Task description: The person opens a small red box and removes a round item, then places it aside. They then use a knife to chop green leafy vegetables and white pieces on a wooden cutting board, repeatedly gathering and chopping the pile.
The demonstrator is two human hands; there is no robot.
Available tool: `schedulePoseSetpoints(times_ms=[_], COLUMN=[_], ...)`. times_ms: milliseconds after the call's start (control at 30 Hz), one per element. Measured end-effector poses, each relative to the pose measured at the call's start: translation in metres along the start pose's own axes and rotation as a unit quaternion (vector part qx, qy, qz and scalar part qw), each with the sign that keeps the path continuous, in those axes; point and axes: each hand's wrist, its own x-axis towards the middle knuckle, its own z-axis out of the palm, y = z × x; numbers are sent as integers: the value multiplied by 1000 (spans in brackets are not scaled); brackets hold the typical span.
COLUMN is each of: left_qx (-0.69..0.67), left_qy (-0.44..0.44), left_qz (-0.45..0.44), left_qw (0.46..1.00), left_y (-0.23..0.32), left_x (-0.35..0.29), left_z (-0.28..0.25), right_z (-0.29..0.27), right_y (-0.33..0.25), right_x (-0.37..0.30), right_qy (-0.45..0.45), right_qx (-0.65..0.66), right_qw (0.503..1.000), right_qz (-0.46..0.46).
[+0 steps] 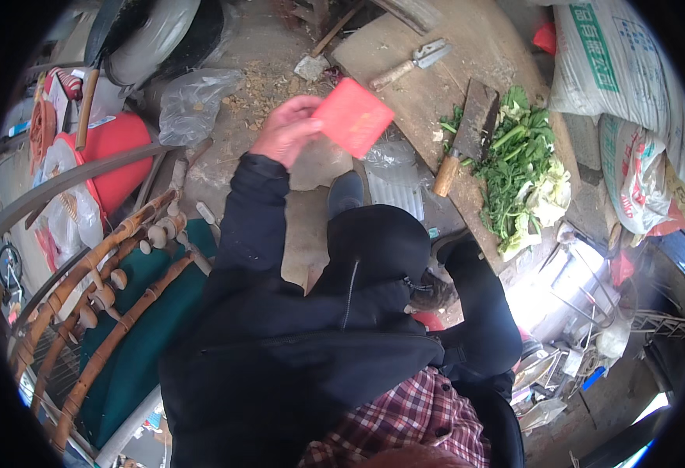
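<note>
Out in front of me, my left hand (286, 131) is closed on a flat red square, booklet-like thing (356, 117). The fingers and thumb pinch its left side, and the rest sticks out to the right over the ground and the edge of a wooden board (456, 82). Lying on that board, to the right, is a cleaver (478, 123) with a wooden handle. Beside the blade is a heap of leafy greens (510, 156) with pale leaves. Farther back, a wooden-handled tool with a metal blade (428, 54) rests there too. My right hand does not show.
A bamboo chair (108, 347) with a green seat stands at left. Behind it are a red bucket (120, 156) and a clear plastic bag (194, 105). White sacks (615, 66) lean at the far right. Cluttered metal goods (569, 304) lie at right, below the board.
</note>
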Motion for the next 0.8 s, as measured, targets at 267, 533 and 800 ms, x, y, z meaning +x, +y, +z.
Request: schedulePoseSetpoints(times_ms=[267, 533, 800], left_qx=[483, 768, 833], left_qy=[-39, 80, 79], left_qz=[-115, -7, -14], left_qw=[867, 636, 547], left_y=[-60, -173, -219], left_x=[73, 174, 208], left_z=[-15, -4, -23], right_z=[-3, -6, -8], right_y=[-1, -2, -4], right_x=[3, -2, -1], right_qy=[-16, -14, -20], right_qx=[-15, -29, -31], right_qw=[1000, 999, 999], right_qz=[-2, 17, 20])
